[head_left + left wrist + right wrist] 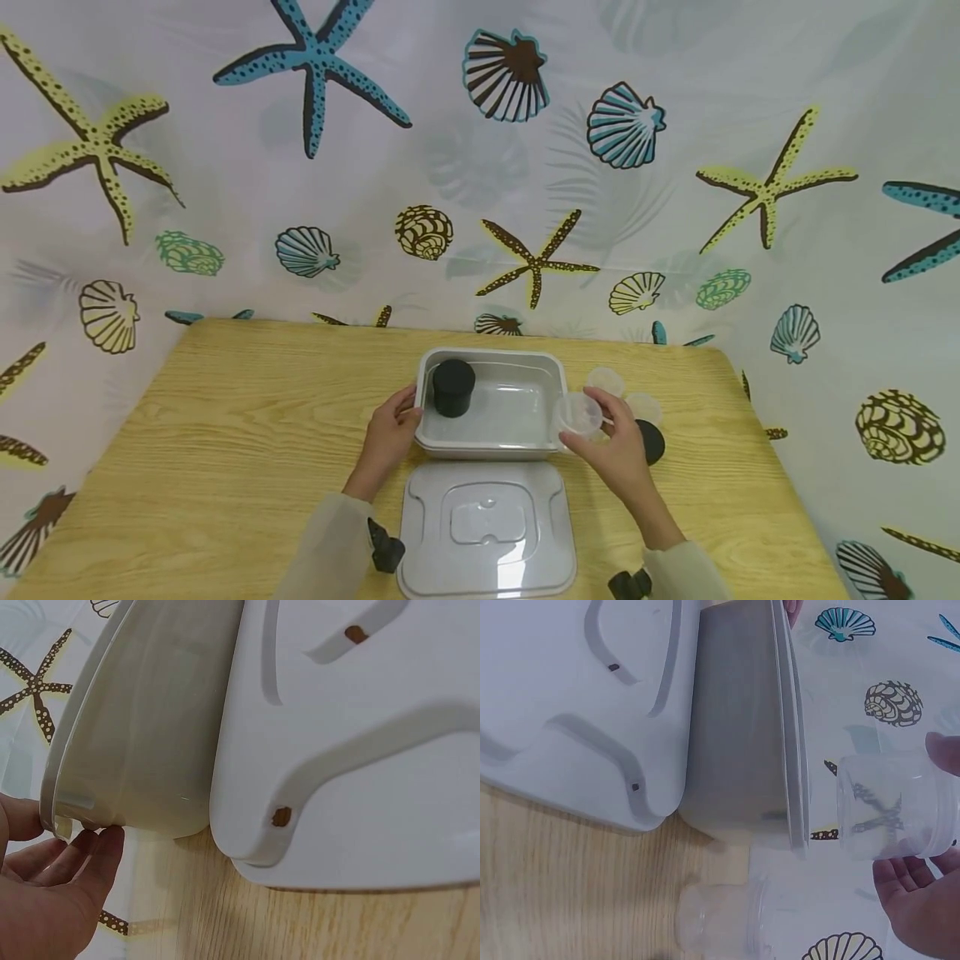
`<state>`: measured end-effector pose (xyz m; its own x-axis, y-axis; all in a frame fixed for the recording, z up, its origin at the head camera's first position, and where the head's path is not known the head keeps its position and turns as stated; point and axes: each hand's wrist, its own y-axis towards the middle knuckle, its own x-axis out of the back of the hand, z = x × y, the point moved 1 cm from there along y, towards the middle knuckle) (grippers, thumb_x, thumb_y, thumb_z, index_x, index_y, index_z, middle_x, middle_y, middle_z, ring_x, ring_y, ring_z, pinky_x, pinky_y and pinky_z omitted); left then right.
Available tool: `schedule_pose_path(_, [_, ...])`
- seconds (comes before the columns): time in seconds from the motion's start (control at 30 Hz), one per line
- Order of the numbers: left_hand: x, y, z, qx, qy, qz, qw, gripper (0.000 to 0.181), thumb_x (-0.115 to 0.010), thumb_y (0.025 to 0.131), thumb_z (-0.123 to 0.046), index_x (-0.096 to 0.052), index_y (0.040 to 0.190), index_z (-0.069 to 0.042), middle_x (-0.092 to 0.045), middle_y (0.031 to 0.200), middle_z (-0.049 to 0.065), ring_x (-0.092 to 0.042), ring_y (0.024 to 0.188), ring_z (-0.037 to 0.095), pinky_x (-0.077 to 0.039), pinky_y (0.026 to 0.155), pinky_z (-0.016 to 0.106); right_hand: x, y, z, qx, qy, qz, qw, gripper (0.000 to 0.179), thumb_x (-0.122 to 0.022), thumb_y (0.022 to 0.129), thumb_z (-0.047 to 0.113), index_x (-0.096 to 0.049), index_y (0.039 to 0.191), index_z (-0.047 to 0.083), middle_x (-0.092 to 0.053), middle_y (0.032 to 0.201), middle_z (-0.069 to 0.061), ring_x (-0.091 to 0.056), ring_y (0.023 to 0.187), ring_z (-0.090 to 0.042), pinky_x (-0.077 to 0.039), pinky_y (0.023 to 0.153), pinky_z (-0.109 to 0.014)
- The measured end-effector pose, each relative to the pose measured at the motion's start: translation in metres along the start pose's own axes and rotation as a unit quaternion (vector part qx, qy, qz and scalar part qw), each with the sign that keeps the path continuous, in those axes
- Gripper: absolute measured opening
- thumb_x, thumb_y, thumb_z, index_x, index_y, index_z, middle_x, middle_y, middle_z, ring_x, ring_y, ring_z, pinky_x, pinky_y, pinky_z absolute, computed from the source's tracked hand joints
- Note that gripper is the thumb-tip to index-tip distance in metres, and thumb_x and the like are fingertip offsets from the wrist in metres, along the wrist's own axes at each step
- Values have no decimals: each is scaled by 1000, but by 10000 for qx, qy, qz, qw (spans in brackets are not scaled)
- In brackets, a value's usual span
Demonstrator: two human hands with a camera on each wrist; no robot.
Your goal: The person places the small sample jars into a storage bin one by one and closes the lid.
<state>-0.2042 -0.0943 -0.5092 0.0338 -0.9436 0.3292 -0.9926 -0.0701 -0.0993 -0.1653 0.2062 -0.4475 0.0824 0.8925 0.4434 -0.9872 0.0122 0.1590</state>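
In the head view a white plastic bin (517, 400) stands at the middle of the table, with a black round container (453, 387) inside near its left end. My left hand (393, 423) grips the bin's left rim; the left wrist view shows thumb above and fingers (97, 862) under that rim. Between thumb and fingers my right hand (615, 442) holds a clear plastic jar (885, 802) beside the bin's right end, raised to about rim height. That jar has no lid on it in the head view and looks see-through.
The bin's white lid (487, 533) lies flat in front of the bin. To the right are clear round containers (606, 382) and a black disc (651, 442) partly behind my right hand. One clear jar (716, 919) stands close to the bin's side. A patterned cloth (420, 167) hangs behind the table.
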Motion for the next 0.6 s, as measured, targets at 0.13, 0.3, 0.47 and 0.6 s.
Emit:
schedule_pose_path(0.13, [0,0,1,-1,31,-17,10000,46,-47,97,-6,-40,142,1,-51,135,25,-53,122,38,-46,101,46,-6,3,1,-169,14,2,9999,66,-80,73,5,-51,132,3,-51,129,-18,-50,115,-30,-45,101,-49])
schedule_pose_path(0.3, [1,-2,1,-35,33,8,10000,46,-47,97,-6,-39,142,2,-51,136,26,-53,122,38,-45,101,46,-15,3,6,-140,58,4,9999,65,-79,73,6,-51,132,2,-51,128,-17,-50,115,-30,-45,101,-48])
schedule_pose_path(0.47, [3,-5,1,-45,62,2,10000,46,-47,97,-5,-40,142,2,-51,135,26,-53,122,38,-45,101,46,-23,4,9,-48,147,-10,9999,65,-79,73,5,-51,131,1,-51,125,-17,-50,114,-30,-45,100,-48])
schedule_pose_path(0.6, [4,-6,1,-25,92,22,10000,46,-47,97,-6,-40,142,2,-52,135,26,-53,121,38,-45,101,46,-30,4,11,-82,219,-30,9997,65,-79,72,5,-51,131,2,-52,123,-17,-50,114,-30,-45,100,-49])
